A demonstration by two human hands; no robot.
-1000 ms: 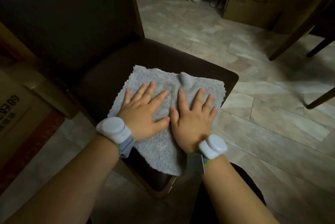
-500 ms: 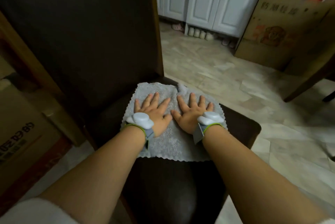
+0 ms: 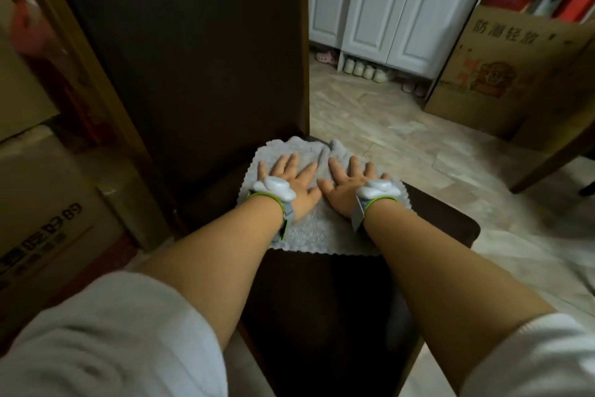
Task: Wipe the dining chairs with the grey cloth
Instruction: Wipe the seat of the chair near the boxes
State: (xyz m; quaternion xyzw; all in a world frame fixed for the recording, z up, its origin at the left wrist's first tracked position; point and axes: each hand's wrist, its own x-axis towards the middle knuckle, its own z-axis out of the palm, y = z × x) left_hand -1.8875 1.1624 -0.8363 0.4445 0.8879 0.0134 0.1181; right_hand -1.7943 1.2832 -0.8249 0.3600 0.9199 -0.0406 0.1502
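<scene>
grey cloth (image 3: 322,229) soft, limp, bunches at far edge | left hand (image 3: 291,182) + right hand (image 3: 349,186) fingers spread flat on it | I'd press w/ palms on chair seat (image 3: 444,226), not pinch

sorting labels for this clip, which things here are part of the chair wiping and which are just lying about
Part of the job:
- grey cloth, spread on the seat
- dining chair
- left hand and right hand, both pressing flat on the cloth

Just lying about:
- printed cardboard box on the floor
- cardboard boxes at left
- white cupboard
- shoes under the cupboard
</scene>
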